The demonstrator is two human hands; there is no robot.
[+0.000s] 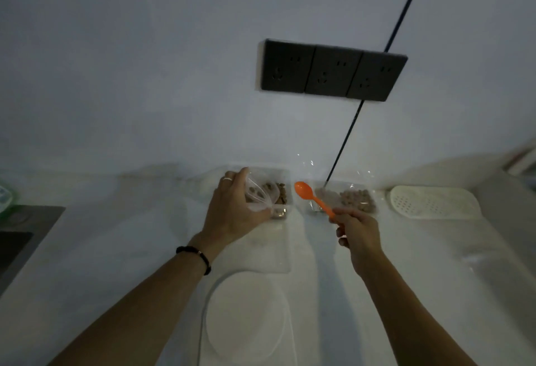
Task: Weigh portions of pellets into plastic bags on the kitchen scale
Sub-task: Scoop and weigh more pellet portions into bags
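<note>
My left hand (232,209) holds a small clear plastic bag (259,196) with a few brown pellets in it, over a clear container of pellets (280,191) at the back of the counter. In my right hand (358,230) is an orange plastic spoon (311,196), its empty bowl raised between the two containers. A second clear tray or bag of brown pellets (358,199) lies just behind that hand. The white kitchen scale (245,315) with its round platform sits near me, between my forearms, with nothing on it.
A white perforated lid or mat (432,201) lies at the back right. A dark sink (17,238) is at the left edge. Black wall sockets (330,71) and a dark cable (352,125) are on the wall behind. Flat clear plastic (481,255) lies at right.
</note>
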